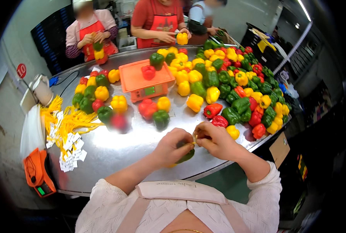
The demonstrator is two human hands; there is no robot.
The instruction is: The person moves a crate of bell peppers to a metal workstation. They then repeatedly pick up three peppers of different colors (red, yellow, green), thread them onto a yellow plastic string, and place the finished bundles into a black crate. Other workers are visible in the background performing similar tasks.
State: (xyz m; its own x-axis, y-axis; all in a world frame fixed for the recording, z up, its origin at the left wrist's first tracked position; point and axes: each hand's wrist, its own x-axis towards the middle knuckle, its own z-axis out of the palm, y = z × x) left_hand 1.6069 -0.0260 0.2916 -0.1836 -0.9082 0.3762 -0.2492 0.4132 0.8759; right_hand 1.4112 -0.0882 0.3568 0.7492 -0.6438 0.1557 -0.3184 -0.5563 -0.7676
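Left hand (pixel 172 146) gripped a glossy green bell pepper (pixel 185 156) over the steel table (pixel 122 151); right hand (pixel 213 139) pinched its top. I'd have kept it steady, fingers near the stem.

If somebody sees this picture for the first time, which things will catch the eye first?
First comes the big heap of red, yellow and green peppers spread over the right and far part of the steel table. In the middle stands an orange scale with one red pepper on it. Nearest, the left hand and right hand meet over a green pepper.
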